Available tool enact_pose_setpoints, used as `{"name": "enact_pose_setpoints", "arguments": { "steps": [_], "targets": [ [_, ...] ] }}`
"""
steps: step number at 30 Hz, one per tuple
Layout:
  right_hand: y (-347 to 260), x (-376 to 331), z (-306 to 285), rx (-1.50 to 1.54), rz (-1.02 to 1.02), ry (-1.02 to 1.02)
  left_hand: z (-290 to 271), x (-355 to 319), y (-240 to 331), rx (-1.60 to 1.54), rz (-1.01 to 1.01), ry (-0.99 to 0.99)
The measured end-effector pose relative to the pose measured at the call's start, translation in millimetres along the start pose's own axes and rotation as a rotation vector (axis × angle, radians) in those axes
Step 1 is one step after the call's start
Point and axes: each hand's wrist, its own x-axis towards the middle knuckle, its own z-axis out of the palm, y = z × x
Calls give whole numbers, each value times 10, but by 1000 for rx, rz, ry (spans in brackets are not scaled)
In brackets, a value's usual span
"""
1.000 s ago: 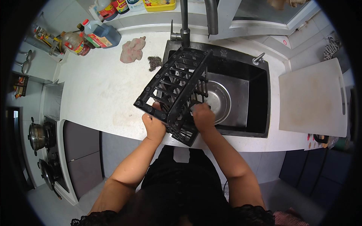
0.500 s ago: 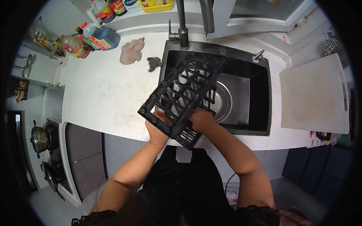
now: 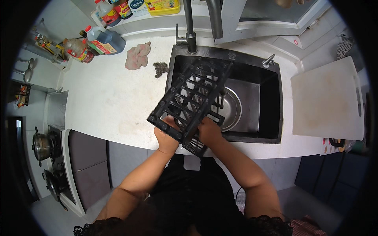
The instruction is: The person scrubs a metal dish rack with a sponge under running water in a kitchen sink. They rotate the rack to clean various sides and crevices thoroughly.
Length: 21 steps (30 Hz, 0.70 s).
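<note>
A black slatted rack [image 3: 204,105] is held tilted over the left part of the sink [image 3: 278,133]. Its barred side faces up, and a smaller barred section hangs at the near end. My left hand [image 3: 167,138] grips the near left corner, its fingers partly behind the frame. On the right side, my right hand [image 3: 210,131] is closed round the near part of the rack; its fingertips are hidden. Beneath, a round steel bowl [image 3: 232,111] sits in the sink, partly covered by the rack.
A dark tap [image 3: 191,41] rises behind the sink. Left of it lie a scouring pad [image 3: 160,69] and a pinkish cloth [image 3: 138,56]. Bottles, including a dark blue jug [image 3: 106,40], stand at the back left. A white cutting board [image 3: 327,100] is on the right.
The rack's near end has shifted slightly right, and its lower barred section has tilted a little. Both hands keep their hold and move with it.
</note>
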Motion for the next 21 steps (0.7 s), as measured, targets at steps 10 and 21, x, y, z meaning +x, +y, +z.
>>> {"name": "enact_pose_setpoints", "arguments": {
  "steps": [10,21],
  "targets": [
    [-115,77,151,36,172,158,36,1,-68,109,182,-5],
    [173,-46,-173,73,37,-5,60,15,-18,-5,113,-5]
  ]
}}
